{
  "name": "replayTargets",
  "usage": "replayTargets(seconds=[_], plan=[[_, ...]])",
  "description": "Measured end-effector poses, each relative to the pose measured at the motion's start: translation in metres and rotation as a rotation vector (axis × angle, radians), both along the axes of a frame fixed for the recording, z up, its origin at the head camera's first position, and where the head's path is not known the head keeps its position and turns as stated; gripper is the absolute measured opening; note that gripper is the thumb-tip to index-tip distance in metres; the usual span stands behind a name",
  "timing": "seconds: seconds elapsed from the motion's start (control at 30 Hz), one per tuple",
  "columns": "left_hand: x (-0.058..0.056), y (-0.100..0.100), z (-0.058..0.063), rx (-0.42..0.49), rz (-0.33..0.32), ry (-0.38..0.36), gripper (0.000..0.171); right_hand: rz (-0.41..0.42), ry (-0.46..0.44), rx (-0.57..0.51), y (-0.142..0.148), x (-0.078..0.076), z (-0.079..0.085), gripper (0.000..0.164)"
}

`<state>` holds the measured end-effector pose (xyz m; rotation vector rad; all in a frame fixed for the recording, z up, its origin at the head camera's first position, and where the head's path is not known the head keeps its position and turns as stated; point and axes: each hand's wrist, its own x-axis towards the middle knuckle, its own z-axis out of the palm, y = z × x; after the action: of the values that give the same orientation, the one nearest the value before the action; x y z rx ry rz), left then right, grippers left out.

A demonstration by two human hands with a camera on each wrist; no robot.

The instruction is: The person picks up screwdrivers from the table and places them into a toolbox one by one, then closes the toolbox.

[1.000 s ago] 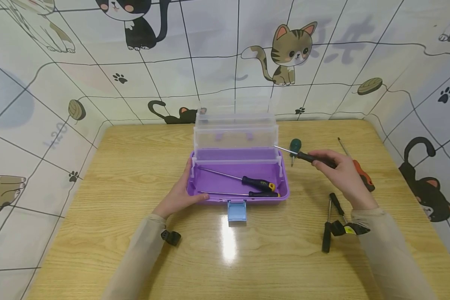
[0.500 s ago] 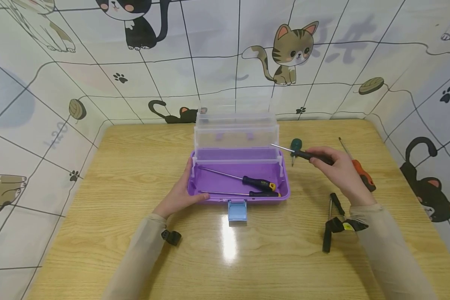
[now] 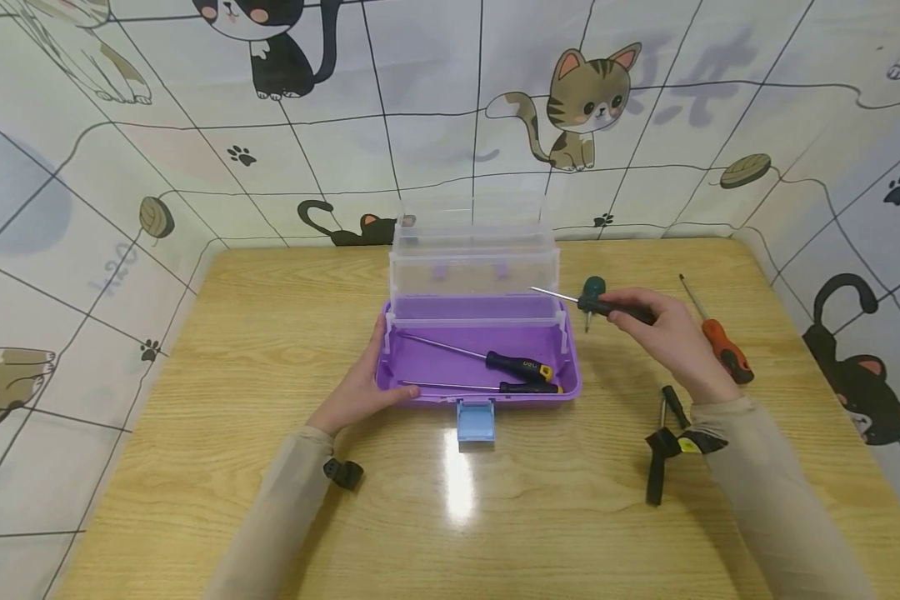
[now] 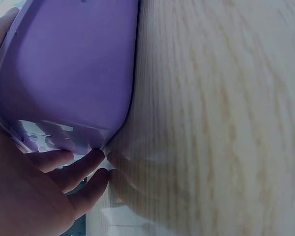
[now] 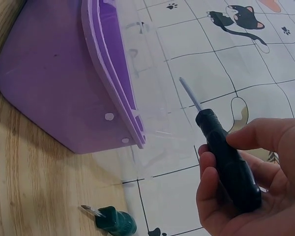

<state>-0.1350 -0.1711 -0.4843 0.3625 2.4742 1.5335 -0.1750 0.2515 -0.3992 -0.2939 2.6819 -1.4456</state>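
My right hand [image 3: 672, 336] grips a black-handled screwdriver [image 3: 618, 309] above the table, its metal shaft pointing left over the right end of the purple toolbox [image 3: 573, 392]. In the right wrist view, thumb and fingers wrap the screwdriver's dark handle [image 5: 231, 172]. My left hand [image 3: 356, 387] holds the toolbox by its left end, thumb on the front rim and fingers along the side wall. The toolbox lid [image 3: 472, 271], clear plastic, stands raised at the back. Inside lie two black-and-yellow screwdrivers, one thicker [image 3: 517, 365] and one slimmer [image 3: 528, 388].
A short green screwdriver [image 3: 593, 287] lies right of the toolbox. Farther right is a red-and-black screwdriver [image 3: 727, 350]. Dark-handled screwdrivers [image 3: 656, 479] lie near my right wrist, partly hidden by its camera. A blue latch [image 3: 476, 422] hangs at the toolbox front.
My right hand has moved slightly left and up with the screwdriver, bringing its tip farther over the toolbox. My left hand and the toolbox have stayed put.
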Motion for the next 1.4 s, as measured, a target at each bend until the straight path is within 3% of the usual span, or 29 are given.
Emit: replayTargets(seconds=[0.33, 1.0, 1.4], plan=[[0.0, 0.0, 0.003, 0.007, -0.002, 0.0, 0.126, 0.05, 0.026, -0.019, -0.012, -0.008, 0.0, 0.029], [0.001, -0.001, 0.001, 0.0, 0.011, -0.013, 0.127, 0.11, -0.041, -0.095, -0.047, -0.023, 0.009, 0.029], [0.002, -0.002, -0.002, -0.011, -0.003, 0.013, 0.125, 0.249, -0.061, -0.069, -0.075, -0.034, 0.007, 0.029]])
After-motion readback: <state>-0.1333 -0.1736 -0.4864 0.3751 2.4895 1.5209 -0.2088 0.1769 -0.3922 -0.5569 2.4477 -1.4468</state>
